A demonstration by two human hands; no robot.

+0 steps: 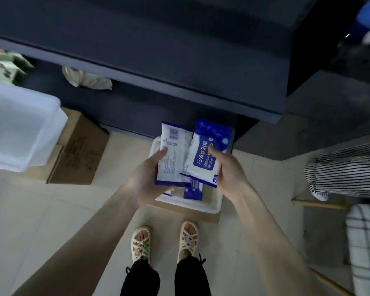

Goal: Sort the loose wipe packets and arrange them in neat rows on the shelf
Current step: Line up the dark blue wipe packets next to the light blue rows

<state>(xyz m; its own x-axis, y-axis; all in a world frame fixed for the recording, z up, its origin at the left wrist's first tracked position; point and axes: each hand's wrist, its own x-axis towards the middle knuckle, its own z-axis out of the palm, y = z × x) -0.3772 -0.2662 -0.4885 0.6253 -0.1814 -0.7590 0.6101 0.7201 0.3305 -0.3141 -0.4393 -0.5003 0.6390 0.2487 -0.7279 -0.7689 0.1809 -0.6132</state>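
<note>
My left hand (146, 178) grips a white wipe packet (172, 154) turned back side up, its barcode showing. My right hand (229, 169) grips a blue and white alcohol wipe packet (205, 154) face up, partly overlapping the other one. Both packets hover above a white tray (212, 205) on the floor, where more blue packets (192, 190) lie half hidden under the held ones. The dark shelf (158, 67) spans the view just beyond and above my hands.
A translucent white bin (17, 124) sits on a cardboard box (79, 150) at the left. A pale bag (88, 80) lies on the lower shelf. Striped cloth (346, 169) and a checked fabric (365, 242) are at the right. My sandalled feet (165, 242) stand on pale floor tiles.
</note>
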